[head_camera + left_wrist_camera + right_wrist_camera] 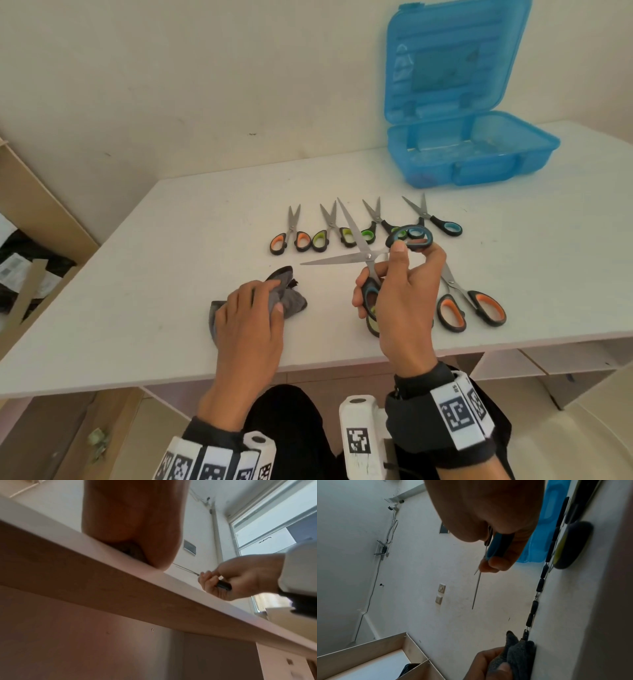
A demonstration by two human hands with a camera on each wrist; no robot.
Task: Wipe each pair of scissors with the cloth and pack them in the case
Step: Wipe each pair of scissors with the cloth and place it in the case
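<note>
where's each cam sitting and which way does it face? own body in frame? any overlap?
Head: above, looking down at table; both hands show, right hand holding blue-handled scissors.
Left wrist: below table edge, facing up; left hand on top.
Right wrist: beside table, looking along it; right hand on scissors.
Shared: left hand gripping grey cloth, head and right wrist.

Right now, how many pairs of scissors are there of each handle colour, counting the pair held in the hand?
Orange-handled scissors: 2
Green-handled scissors: 3
Blue-handled scissors: 2
Total: 7
</note>
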